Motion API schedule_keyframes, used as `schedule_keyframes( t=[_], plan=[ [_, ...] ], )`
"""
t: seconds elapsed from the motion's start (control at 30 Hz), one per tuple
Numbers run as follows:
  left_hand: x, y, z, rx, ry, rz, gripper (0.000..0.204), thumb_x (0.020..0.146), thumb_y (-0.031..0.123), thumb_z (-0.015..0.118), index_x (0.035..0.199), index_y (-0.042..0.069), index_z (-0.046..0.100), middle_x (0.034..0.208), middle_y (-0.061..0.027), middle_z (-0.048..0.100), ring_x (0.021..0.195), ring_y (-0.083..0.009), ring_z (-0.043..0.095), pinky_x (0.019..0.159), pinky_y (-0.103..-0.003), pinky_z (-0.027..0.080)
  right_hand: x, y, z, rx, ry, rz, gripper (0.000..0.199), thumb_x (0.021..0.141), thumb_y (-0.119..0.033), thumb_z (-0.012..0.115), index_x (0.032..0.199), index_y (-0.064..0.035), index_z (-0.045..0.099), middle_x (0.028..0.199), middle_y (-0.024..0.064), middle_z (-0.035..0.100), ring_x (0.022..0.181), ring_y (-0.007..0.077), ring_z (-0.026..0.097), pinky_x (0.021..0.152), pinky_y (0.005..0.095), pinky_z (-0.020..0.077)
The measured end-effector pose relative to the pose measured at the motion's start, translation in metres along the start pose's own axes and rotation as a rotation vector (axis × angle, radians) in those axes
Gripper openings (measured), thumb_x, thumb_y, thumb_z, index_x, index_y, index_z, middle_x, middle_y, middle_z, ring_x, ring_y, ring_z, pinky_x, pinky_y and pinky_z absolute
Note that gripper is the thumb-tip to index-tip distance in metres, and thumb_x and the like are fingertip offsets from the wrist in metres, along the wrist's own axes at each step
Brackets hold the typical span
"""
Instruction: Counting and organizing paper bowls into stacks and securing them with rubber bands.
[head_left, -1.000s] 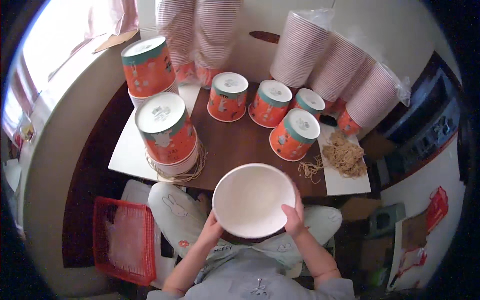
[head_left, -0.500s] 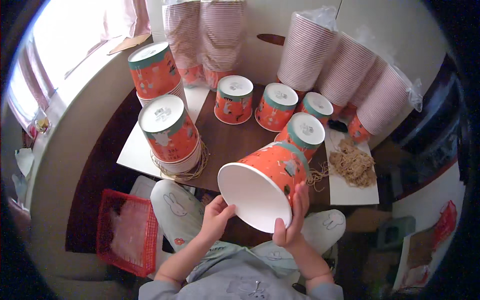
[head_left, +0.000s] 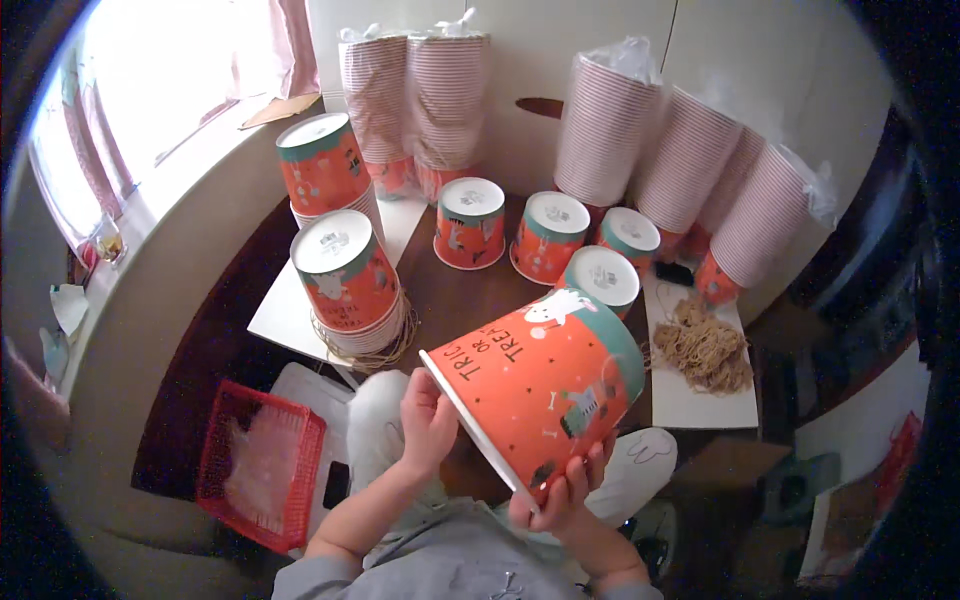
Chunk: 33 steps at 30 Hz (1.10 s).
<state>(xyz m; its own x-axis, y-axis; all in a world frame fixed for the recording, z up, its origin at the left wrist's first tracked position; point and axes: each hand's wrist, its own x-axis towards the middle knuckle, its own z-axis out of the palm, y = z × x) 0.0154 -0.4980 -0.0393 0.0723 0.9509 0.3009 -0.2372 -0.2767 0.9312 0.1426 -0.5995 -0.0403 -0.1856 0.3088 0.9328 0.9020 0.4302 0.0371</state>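
An orange paper bucket (head_left: 540, 390) with a green band at its base and a white rim is tilted on its side above my lap. Its mouth points down and to the left, and the inside is hidden. My left hand (head_left: 428, 425) is closed at the rim's left part, some of its fingers behind it. Lower right, my right hand (head_left: 568, 495) grips the rim and wall. Similar buckets stand upside down on the table beyond: one orange bucket (head_left: 470, 225), another orange bucket (head_left: 549, 240), and more partly behind the held one.
Two nested stacks of upturned buckets (head_left: 345, 275) stand at left, thin cord (head_left: 400, 335) looped round the nearer base. Tall plastic-wrapped bucket stacks (head_left: 608, 130) line the back. Tan twine (head_left: 705, 345) lies heaped on a white board at right. A red basket (head_left: 262, 465) sits lower left.
The bucket has been turned so that its printed outside shows and its white inside no longer does. My right hand has moved lower; my left stays at the rim.
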Motion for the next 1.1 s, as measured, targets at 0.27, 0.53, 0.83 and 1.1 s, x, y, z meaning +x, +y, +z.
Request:
schedule_keyframes(
  t=[0.27,0.53,0.83,1.1],
  plan=[
    [0.052,-0.055,-0.040,-0.512,-0.301,-0.159,0.041,0.086,0.030,0.041,0.119,0.006,0.035,0.101,-0.0102,0.054,0.083,-0.0272,0.056,0.074,-0.036,0.046,0.017,0.033,-0.019,-0.113,0.248,0.229,0.052,0.083,-0.039,0.031,0.110,0.0048,0.040,0.112,0.0175,0.043,0.104,0.0348,0.040,0.089,0.0489,0.0331],
    [0.045,-0.057,-0.011,-1.326,-0.896,-0.518,0.038,0.082,0.038,0.044,0.102,0.006,0.048,0.089,-0.0135,0.054,0.070,-0.0180,0.054,0.060,-0.023,0.046,0.042,0.084,0.032,0.571,-0.322,0.629,0.012,0.074,-0.003,0.059,0.086,-0.0046,0.060,0.080,0.0042,0.057,0.069,0.0118,0.053,0.064,0.0227,0.0432],
    [0.051,-0.072,-0.024,-1.383,-0.793,-0.667,0.039,0.081,0.040,0.046,0.101,0.006,0.049,0.088,-0.0132,0.055,0.067,-0.0171,0.054,0.056,-0.022,0.045,0.059,0.073,0.065,0.682,-0.475,0.572,0.017,0.066,-0.005,0.068,0.081,-0.0062,0.060,0.079,0.0047,0.058,0.073,0.0168,0.056,0.067,0.0273,0.0436],
    [0.034,-0.097,-0.025,-1.388,-0.660,-0.762,0.040,0.080,0.040,0.046,0.102,0.006,0.049,0.088,-0.0125,0.055,0.066,-0.0173,0.054,0.054,-0.022,0.045,0.046,0.074,0.064,0.624,-0.440,0.609,0.015,0.064,-0.005,0.069,0.076,-0.0069,0.060,0.075,0.0043,0.059,0.072,0.0179,0.056,0.066,0.0278,0.0427]
  ],
)
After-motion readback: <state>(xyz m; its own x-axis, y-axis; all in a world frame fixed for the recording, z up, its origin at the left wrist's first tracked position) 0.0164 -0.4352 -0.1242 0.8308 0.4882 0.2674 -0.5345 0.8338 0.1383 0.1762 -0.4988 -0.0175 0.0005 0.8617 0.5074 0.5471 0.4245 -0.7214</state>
